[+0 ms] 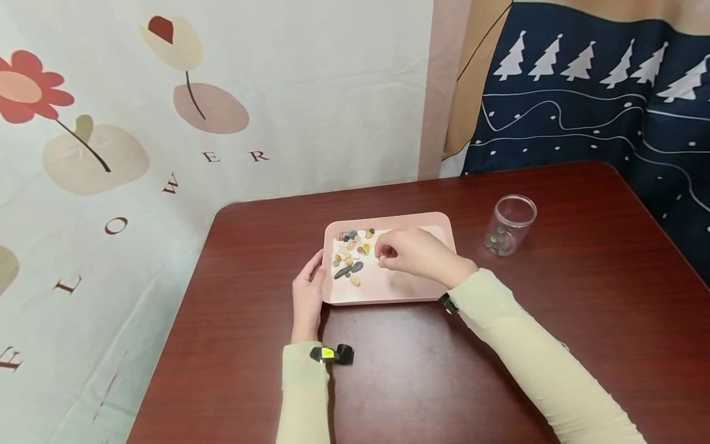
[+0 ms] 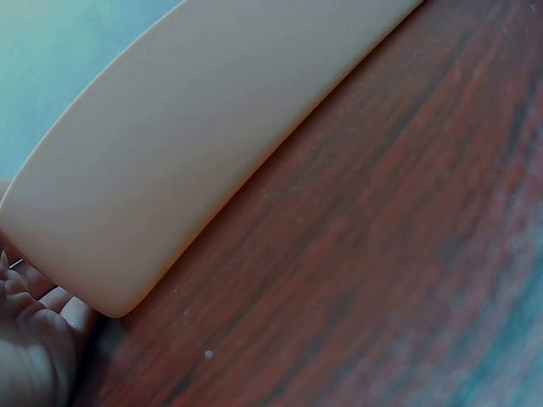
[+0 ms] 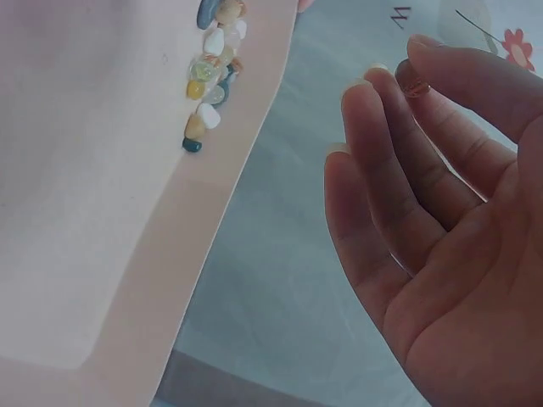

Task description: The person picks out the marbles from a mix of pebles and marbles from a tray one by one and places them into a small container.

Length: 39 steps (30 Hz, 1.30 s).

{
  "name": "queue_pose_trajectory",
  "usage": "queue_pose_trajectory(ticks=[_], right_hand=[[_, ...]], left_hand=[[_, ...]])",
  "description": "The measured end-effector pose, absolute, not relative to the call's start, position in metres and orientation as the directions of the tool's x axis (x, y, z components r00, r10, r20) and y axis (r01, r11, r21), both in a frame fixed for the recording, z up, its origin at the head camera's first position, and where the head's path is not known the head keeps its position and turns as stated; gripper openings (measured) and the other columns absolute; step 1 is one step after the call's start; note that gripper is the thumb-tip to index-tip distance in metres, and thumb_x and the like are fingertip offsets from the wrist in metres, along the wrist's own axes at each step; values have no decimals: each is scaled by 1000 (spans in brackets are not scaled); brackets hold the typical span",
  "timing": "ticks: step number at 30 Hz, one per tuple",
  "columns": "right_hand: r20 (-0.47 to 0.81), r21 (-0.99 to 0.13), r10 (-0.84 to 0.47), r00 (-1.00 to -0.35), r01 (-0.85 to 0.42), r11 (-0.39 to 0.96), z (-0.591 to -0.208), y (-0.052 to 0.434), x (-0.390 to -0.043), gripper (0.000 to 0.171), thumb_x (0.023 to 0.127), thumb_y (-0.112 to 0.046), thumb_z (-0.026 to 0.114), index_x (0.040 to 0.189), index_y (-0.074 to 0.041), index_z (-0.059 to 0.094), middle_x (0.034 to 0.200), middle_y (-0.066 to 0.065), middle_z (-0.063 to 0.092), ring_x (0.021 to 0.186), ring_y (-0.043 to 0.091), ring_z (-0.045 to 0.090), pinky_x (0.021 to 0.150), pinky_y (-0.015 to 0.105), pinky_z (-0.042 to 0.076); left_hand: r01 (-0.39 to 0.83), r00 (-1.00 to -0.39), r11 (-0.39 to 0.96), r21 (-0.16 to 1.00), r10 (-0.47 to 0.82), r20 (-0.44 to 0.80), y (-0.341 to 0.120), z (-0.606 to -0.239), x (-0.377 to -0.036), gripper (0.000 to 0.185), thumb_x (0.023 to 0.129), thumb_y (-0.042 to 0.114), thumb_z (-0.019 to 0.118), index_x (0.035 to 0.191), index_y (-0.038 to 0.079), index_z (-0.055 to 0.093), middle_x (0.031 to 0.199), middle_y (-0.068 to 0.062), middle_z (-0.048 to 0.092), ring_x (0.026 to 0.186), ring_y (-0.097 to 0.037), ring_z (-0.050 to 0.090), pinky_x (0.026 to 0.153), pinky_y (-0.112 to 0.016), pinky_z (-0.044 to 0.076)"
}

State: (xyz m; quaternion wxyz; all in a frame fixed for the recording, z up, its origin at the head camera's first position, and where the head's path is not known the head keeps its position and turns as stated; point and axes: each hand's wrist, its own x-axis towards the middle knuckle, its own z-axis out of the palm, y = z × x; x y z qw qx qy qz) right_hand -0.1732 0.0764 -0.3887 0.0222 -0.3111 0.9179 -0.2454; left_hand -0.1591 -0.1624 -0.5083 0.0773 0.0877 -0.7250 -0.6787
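Note:
A shallow pink tray [image 1: 410, 291] on the table holds many small coloured stones and beads [image 1: 348, 245], gathered toward its left side. Over the tray's middle, my right hand [image 1: 424, 256] pinches a small, dark, translucent round bead [image 3: 413, 78] between thumb and forefinger; its other fingers are bent loosely. My left hand [image 1: 307, 296] rests against the outside of the tray's left wall, thumb and fingers touching it. In the left wrist view its fingers [image 2: 34, 288] show beside the tray's corner [image 2: 119, 280], partly hidden by the wall.
A clear glass cup [image 1: 511, 225] with a few greenish beads at the bottom stands right of the tray. The brown wooden table [image 1: 399, 382] meets a printed cloth [image 1: 333, 92] at the back and a dark blue tree-patterned one [image 1: 571, 117] at the right.

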Motion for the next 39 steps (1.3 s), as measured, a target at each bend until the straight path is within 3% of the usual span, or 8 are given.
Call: queue_pose_trajectory(ticks=[13, 24, 31, 39], right_hand=[[134, -571, -501, -855, -480, 666, -397, 101, -161, 5, 78, -22, 67, 80, -21, 62, 71, -13, 56, 69, 5, 51, 66, 22, 43], [181, -713, -340, -923, -361, 601, -402, 132, -143, 8, 80, -28, 67, 85, -25, 63, 79, -13, 57, 73, 5, 53, 67, 27, 45], [202, -737, -287, -936, -338, 586, -403, 141, -140, 9, 80, -32, 66, 87, -27, 63, 80, -12, 58, 74, 5, 53, 68, 28, 46], [203, -753, -269, -941, -326, 572, -402, 149, -142, 17, 81, -34, 64, 93, -22, 64, 82, -11, 60, 77, 7, 54, 71, 32, 47]], left_hand=[[-43, -970, 50, 998, -240, -30, -162, -508, -156, 33, 91, 14, 50, 121, 24, 57, 121, 5, 54, 107, -9, 52, 86, -25, 44], [-33, -971, 46, 998, -240, -21, -161, -511, -151, 32, 90, 15, 51, 120, 22, 57, 119, 5, 55, 105, -9, 54, 85, -25, 45], [-22, -972, 22, 1000, -236, -16, -161, -509, -155, 32, 90, 15, 52, 120, 22, 57, 120, 4, 55, 107, -9, 52, 86, -24, 44], [-24, -971, 27, 999, -237, -16, -161, -505, -157, 33, 90, 15, 52, 121, 21, 57, 120, 3, 55, 106, -10, 53, 85, -26, 45]])
